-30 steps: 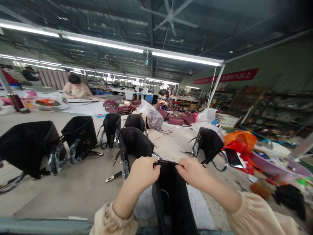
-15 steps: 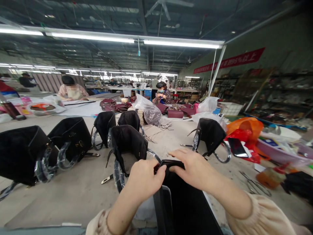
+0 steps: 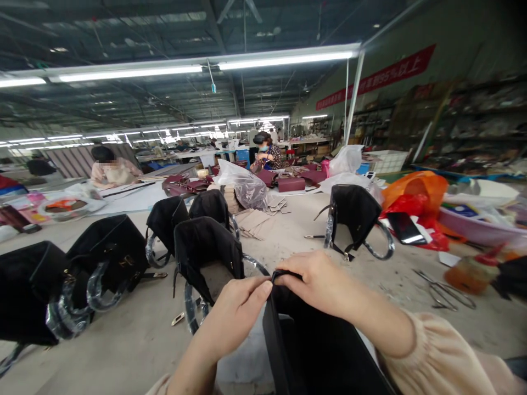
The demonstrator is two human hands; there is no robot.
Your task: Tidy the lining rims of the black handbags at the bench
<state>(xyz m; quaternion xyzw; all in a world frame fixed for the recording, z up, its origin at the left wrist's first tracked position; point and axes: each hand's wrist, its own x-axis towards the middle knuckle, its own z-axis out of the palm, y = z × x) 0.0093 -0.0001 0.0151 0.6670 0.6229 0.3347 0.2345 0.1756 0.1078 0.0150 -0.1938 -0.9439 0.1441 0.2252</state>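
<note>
A black handbag body (image 3: 325,351) stands right in front of me, its open top facing up toward the camera. At its far upper corner, my left hand (image 3: 241,315) pinches the rim between thumb and fingers. My right hand (image 3: 315,280) grips the same rim just to the right, its fingers curled over the edge and its thumb hidden. Both hands nearly meet there. Just beyond my left hand is another black handbag (image 3: 209,247), whose round handle (image 3: 191,307) is wrapped in clear plastic.
More black bags stand at left (image 3: 109,249) and right (image 3: 354,216). Scissors (image 3: 444,288) lie near an orange-brown glue pot (image 3: 471,271), with a phone (image 3: 405,227) behind. Maroon bag pieces (image 3: 290,184) and plastic sheeting (image 3: 247,189) lie farther back. Two co-workers (image 3: 113,170) sit beyond.
The view has shifted and tilted slightly. My two hands have drawn closer together on the rim, and my left thumb now lies flatter along its edge.
</note>
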